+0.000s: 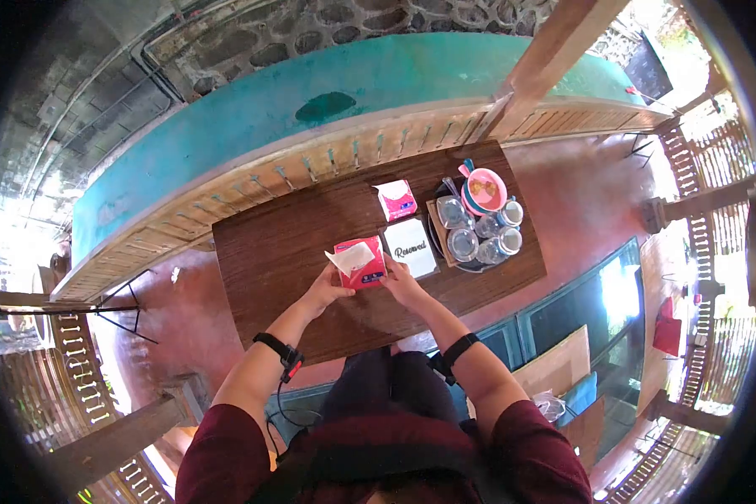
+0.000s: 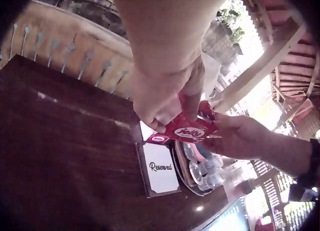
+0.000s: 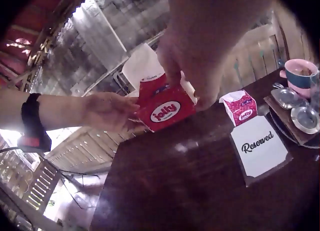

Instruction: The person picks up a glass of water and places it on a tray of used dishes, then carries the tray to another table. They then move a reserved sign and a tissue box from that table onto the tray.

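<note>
Between both hands is a red tissue pack printed "Jolly", held up over the brown table. A white tissue sticks out of its top. My left hand grips the pack's left side, thumb toward the front. On the opposite side, my right hand grips it with the fingers partly hidden behind the pack in the right wrist view. A second, pink tissue pack stands on the table beyond, near the white "Reserved" sign.
Right of the sign, a round dark tray carries several glass jars and a pink bowl. The wooden table borders a slatted railing with a green ledge above it. A wooden post rises behind.
</note>
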Tool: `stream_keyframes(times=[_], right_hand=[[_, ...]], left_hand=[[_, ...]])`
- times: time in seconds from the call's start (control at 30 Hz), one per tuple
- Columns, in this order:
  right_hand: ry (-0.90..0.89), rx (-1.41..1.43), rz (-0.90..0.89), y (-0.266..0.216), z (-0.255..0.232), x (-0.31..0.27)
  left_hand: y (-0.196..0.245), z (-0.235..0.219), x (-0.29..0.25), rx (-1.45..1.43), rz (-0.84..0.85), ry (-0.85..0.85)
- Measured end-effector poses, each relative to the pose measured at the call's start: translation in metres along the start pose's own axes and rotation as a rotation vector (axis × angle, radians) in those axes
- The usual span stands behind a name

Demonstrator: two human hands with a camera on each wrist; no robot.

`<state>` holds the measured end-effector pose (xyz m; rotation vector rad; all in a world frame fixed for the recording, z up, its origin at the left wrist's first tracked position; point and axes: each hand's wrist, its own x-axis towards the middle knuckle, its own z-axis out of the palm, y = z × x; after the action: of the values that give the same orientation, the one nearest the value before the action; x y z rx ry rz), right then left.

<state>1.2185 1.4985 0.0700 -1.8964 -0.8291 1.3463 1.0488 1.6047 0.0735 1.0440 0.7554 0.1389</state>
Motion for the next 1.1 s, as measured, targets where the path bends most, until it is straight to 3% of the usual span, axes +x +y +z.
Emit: stream_keyframes(times=[0.17, 0.37, 0.47, 0.6, 0.7, 0.87, 1.0, 1.1], right_hand=[[0.124, 0.272, -0.249, 0.082, 0.018, 0.127], [0.183, 0.096, -0.019, 0.077, 0.008, 0.192], [0.393, -0.031, -0.150, 0.112, 0.020, 0.225], [0.427, -0.122, -0.197, 0.111, 0.014, 0.242], [0.540, -0.117, -0.209, 0.107, 0.016, 0.246], [0.559, -0.035, -0.174, 0.120, 0.022, 0.244], [0.548, -0.078, -0.210, 0.116, 0.013, 0.232], [0.702, -0.135, -0.160, 0.104, 0.003, 0.224]], left_hand=[[-0.018, -0.035, 0.089, 0.026, -0.047, 0.121], [-0.064, -0.068, 0.182, -0.024, -0.042, 0.196], [-0.081, -0.074, 0.214, -0.015, -0.033, 0.229], [-0.108, -0.082, 0.246, -0.076, -0.009, 0.273], [-0.115, -0.082, 0.260, -0.065, -0.060, 0.294], [-0.131, -0.080, 0.270, -0.005, -0.099, 0.380], [-0.125, -0.077, 0.267, 0.007, -0.088, 0.380], [-0.117, -0.075, 0.264, 0.086, -0.110, 0.388]])
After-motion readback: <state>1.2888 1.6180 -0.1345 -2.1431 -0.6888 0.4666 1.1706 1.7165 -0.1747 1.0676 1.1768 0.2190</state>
